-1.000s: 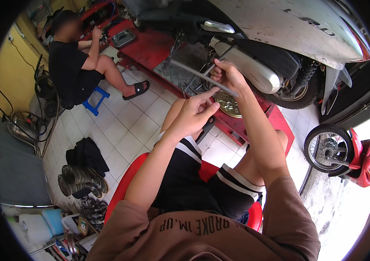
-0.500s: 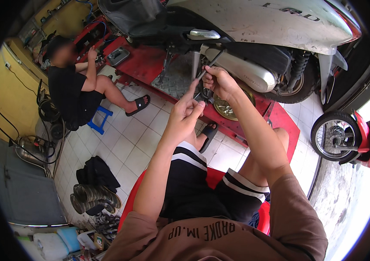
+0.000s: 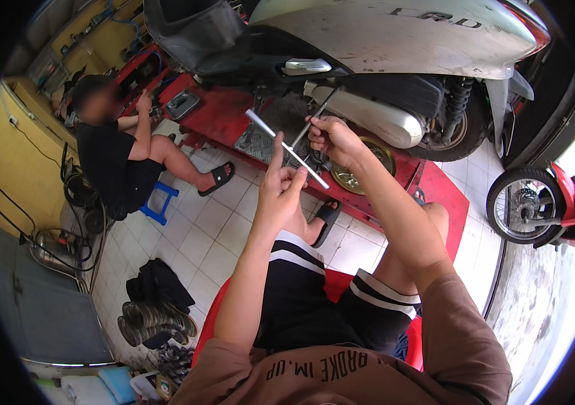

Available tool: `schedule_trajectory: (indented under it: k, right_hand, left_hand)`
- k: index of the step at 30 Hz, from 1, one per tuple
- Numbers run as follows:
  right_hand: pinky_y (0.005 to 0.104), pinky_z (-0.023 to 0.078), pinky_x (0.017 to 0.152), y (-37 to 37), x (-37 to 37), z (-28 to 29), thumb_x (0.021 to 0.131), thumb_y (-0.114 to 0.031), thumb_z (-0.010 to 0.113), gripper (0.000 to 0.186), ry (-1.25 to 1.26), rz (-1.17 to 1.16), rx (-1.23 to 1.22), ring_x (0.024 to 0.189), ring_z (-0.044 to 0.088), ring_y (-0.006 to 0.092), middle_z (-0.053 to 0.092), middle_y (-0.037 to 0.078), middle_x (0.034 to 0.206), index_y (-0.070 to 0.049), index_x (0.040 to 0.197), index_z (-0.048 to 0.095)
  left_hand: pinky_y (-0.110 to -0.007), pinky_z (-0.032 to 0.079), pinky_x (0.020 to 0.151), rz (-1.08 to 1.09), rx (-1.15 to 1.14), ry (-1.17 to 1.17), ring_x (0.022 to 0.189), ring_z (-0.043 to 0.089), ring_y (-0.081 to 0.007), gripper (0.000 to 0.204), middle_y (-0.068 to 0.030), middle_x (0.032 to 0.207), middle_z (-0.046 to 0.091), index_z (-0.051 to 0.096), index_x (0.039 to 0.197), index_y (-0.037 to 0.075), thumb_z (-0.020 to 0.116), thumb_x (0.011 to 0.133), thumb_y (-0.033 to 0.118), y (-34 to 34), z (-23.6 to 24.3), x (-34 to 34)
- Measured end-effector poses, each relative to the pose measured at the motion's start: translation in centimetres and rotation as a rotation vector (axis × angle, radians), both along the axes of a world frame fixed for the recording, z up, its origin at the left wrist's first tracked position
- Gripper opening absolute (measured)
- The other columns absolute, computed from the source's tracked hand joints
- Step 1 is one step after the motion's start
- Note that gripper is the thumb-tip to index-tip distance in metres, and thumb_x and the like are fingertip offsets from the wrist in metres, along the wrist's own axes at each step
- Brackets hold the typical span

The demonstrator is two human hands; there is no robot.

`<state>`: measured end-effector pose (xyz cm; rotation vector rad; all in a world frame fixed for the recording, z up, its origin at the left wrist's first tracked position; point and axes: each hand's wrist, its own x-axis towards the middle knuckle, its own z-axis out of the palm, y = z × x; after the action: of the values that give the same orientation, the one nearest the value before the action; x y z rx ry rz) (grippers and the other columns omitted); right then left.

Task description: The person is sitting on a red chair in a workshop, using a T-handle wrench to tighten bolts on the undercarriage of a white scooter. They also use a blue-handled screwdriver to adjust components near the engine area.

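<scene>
T-handle tool (image 3: 289,148) held up in front, crowded workshop behind

Right hand (image 3: 334,140) closed, thumb and fingers pinching the tool's dark shaft. Left hand (image 3: 280,187) half-curled, index finger straight up at the silver crossbar, thumb beside it; can't tell if it grips or just touches. Tool is in the air between the hands, crossbar slanting down to the right, shaft pointing up toward the scooter (image 3: 368,111).

Around: red platform (image 3: 207,116) runs under the scooter. Gold-coloured round dish (image 3: 348,184) sits on it, partly blocked by right forearm; contents too unclear to count. Grey tray (image 3: 182,104) farther along the platform, near a seated person (image 3: 115,145) in black on a blue stool (image 3: 160,204). Red motorcycle (image 3: 574,209) at right, one wheel showing. On the floor, left: black cloth (image 3: 157,283), patterned shoes (image 3: 155,324) just below it, overlapping, number unclear. Silver tank (image 3: 54,248) by the wall, hoses around it; grey cabinet (image 3: 51,304) nearer.

In the way: tool and both hands cover part of the platform's near side.

Counts: one tool, two own hands, one co-worker, one scooter, one motorcycle, one dish, one tray, one stool, one tank.
</scene>
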<state>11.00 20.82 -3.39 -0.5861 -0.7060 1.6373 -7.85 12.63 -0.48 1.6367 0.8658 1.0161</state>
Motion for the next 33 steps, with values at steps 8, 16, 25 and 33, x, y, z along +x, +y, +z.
schedule_trajectory:
  k: [8, 16, 25, 33]
  right_hand:
    - [0.0235, 0.030, 0.051, 0.1, 0.0, 0.0, 0.096, -0.012, 0.049, 0.011, 0.037, -0.049, -0.052, 0.056, 0.032, 0.0089, 0.038, -0.002, 0.063, -0.002, 0.094, 0.052]
    - [0.0249, 0.030, 0.050, -0.2, -0.1, 0.0, 0.094, -0.011, 0.050, 0.010, -0.013, -0.073, -0.076, 0.056, 0.035, 0.0099, 0.040, -0.001, 0.064, -0.002, 0.095, 0.051]
    - [0.0236, 0.029, 0.051, 0.2, 1.2, 0.2, 0.094, -0.010, 0.050, 0.009, 0.059, -0.104, -0.097, 0.056, 0.033, 0.0082, 0.036, -0.003, 0.062, -0.002, 0.094, 0.052]
    - [0.0228, 0.028, 0.048, -0.9, -0.9, -0.2, 0.092, -0.015, 0.056, 0.014, 0.017, 0.181, -0.070, 0.050, 0.031, 0.0083, 0.039, -0.002, 0.057, -0.002, 0.090, 0.054]
  left_hand:
    - [-0.020, 0.043, 0.065, -0.126, -0.003, 0.174, 0.068, 0.054, -0.0075, 0.066, -0.0011, 0.072, 0.057, 0.019, 0.147, 0.001, 0.056, 0.093, 0.011, -1.8, -0.9, 0.5]
    - [-0.021, 0.044, 0.054, 0.128, 0.024, 0.205, 0.058, 0.056, -0.0067, 0.059, -0.0069, 0.067, 0.060, 0.032, 0.140, -0.005, 0.058, 0.091, 0.016, -0.2, -1.7, -0.4]
    - [-0.026, 0.045, 0.055, 0.120, 0.375, 0.264, 0.057, 0.056, -0.0114, 0.040, -0.0113, 0.068, 0.061, 0.052, 0.130, 0.006, 0.058, 0.092, 0.017, -0.5, 2.1, 0.7]
    - [-0.027, 0.045, 0.048, 0.289, 0.260, 0.168, 0.048, 0.059, -0.0149, 0.028, -0.0102, 0.059, 0.061, 0.063, 0.099, -0.003, 0.054, 0.096, 0.023, 2.0, -1.8, 1.4]
